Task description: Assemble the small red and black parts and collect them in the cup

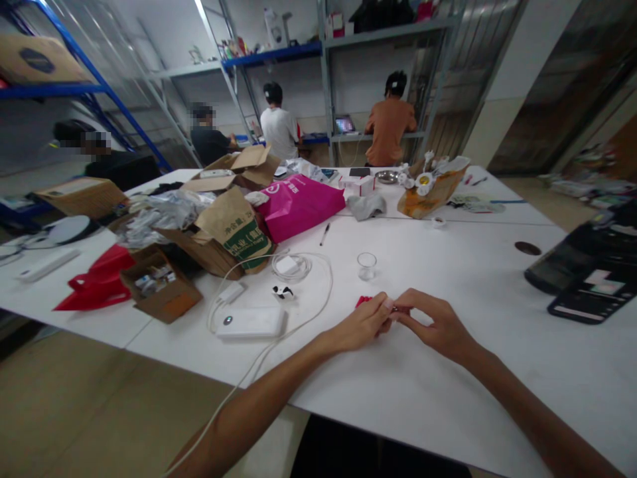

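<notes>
My left hand (362, 324) and my right hand (440, 325) meet just above the white table (408, 392). Both are closed, with fingertips pinched together around something small and dark that I cannot make out. A bumpy red object (363, 301) shows just behind my left hand; whether the hand touches it is hidden. Beyond my hands stands a clear glass cup (367, 267). To the left lie a small black-and-white figure (283, 292) and a white power bank (252, 322) with a white cable.
A magenta bag (301, 206), a brown paper bag (236, 229) and a small cardboard box (162, 285) crowd the left side. At the right a phone (594, 289) leans on a dark holder. A pen (324, 234) lies farther back. Several people sit beyond the table.
</notes>
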Action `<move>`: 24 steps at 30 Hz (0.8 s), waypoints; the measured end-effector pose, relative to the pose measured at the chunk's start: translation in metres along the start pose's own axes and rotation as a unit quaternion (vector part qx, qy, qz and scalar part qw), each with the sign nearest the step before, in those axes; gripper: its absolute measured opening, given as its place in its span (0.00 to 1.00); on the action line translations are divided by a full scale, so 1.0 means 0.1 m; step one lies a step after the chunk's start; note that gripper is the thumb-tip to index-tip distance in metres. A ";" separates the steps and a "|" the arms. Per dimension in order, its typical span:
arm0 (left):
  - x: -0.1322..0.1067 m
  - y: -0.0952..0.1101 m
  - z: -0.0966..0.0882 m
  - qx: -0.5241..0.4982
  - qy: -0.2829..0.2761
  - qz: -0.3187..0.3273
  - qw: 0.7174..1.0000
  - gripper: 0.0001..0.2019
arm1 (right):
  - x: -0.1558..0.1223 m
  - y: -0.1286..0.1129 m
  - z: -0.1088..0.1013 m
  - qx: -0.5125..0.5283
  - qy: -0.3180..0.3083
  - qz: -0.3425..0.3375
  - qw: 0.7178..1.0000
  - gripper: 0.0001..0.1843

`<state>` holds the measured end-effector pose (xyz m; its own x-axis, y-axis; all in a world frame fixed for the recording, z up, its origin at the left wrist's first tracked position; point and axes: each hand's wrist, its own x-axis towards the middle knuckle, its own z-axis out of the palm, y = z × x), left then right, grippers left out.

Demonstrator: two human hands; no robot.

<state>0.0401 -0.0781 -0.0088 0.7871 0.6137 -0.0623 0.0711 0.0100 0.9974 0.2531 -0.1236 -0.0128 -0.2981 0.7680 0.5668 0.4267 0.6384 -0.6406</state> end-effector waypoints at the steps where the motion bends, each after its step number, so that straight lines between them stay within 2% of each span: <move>1: 0.00 0.01 0.01 0.002 0.001 -0.002 1.000 0.28 | -0.02 0.02 0.02 0.009 0.010 0.000 1.000 0.04; 4: 0.00 0.02 0.03 0.010 -0.004 0.003 1.000 0.28 | -0.09 0.05 0.08 0.022 0.022 0.019 0.999 0.04; 11: 0.00 -0.02 0.06 -0.013 -0.004 -0.007 1.000 0.29 | -0.14 0.00 0.06 0.037 -0.026 0.043 0.998 0.07; 15: 0.00 -0.02 0.07 -0.018 -0.012 -0.009 1.000 0.27 | -0.14 -0.02 0.06 0.021 -0.023 0.049 0.998 0.06; 17: 0.02 0.00 0.05 0.003 -0.005 0.012 1.000 0.25 | -0.14 -0.01 0.05 0.016 -0.003 0.053 0.998 0.05; 20: 0.05 0.01 0.00 0.028 0.044 0.049 0.997 0.25 | -0.11 0.01 0.00 0.002 0.057 0.060 0.997 0.04; 24: 0.11 -0.01 -0.06 -0.018 0.111 0.061 0.992 0.25 | -0.08 0.03 -0.08 -0.028 0.124 0.067 0.990 0.05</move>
<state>0.0447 -0.0668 -0.0104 0.6334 0.7712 0.0641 -0.0415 -0.0489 0.9979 0.2633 -0.1283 -0.0153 -0.0194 0.8050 0.5929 0.4963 0.5226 -0.6932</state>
